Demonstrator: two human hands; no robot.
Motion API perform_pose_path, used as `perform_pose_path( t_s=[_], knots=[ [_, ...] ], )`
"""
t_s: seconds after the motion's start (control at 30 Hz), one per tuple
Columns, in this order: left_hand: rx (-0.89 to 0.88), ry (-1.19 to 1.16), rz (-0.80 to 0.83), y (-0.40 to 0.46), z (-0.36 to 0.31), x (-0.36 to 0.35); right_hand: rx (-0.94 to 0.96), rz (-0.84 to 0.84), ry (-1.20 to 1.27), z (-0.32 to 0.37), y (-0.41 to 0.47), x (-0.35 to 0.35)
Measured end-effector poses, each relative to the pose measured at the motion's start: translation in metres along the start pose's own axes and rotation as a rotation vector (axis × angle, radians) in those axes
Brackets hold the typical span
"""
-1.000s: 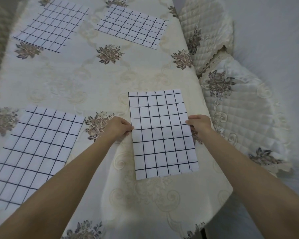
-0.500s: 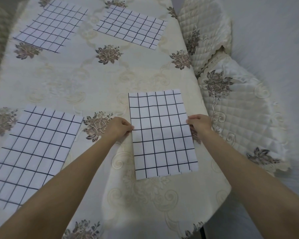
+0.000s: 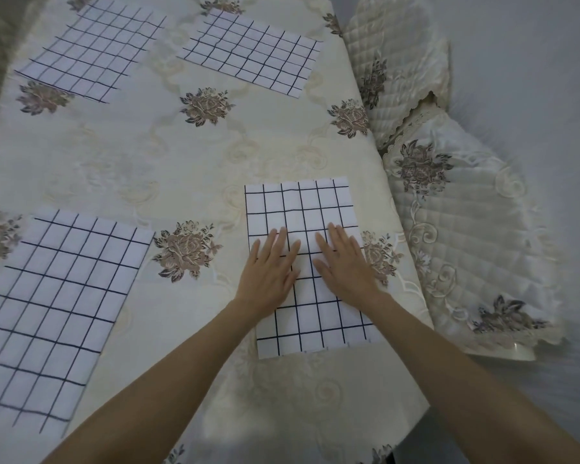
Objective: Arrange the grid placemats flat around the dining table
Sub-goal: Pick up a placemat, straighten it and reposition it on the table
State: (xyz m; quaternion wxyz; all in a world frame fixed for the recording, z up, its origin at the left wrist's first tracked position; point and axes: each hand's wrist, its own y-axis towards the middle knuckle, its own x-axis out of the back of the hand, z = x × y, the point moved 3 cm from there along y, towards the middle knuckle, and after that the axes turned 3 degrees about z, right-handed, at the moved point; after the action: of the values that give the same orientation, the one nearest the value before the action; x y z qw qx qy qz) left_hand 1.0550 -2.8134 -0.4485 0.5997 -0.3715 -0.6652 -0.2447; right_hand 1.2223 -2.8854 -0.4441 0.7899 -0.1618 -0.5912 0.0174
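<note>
The placemat (image 3: 302, 266) I am working on lies on the near right part of the desk (image 3: 188, 169), its long side running away from me and its right edge close to where the cloth drops over the desk's side. I have both palms down on its middle: my left hand (image 3: 268, 269) and right hand (image 3: 345, 266) lie side by side, fingers (image 3: 283, 237) straight and spread, gripping nothing. I judge that this flat press is there to smooth the mat and keep it from sliding on the glossy floral tablecloth (image 3: 91, 169). Three other mats already lie flat, one at near left (image 3: 54, 309) and two across the far end (image 3: 91, 48) (image 3: 252, 51), so each seat gets one. To the right, a quilted chair cover (image 3: 466, 229) sits just beside the desk.
</note>
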Motion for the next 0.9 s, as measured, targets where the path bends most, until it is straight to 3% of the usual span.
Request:
perform_pose_path(
  t_s=[0.2,0.4,0.67,0.9],
  knots=[
    [0.062,-0.050,0.024,-0.003,0.008,-0.017,0.026,-0.070,-0.090,-0.008,-0.002,-0.012],
    [0.128,-0.090,-0.008,0.016,0.004,-0.010,-0.028,-0.105,-0.005,-0.001,0.017,-0.010],
    [0.207,-0.044,-0.005,0.097,0.025,-0.001,-0.010,-0.102,-0.052,-0.018,0.087,0.015],
    [0.279,-0.068,-0.038,0.090,0.026,0.000,0.029,-0.070,-0.081,-0.021,0.088,0.017]
  ],
)
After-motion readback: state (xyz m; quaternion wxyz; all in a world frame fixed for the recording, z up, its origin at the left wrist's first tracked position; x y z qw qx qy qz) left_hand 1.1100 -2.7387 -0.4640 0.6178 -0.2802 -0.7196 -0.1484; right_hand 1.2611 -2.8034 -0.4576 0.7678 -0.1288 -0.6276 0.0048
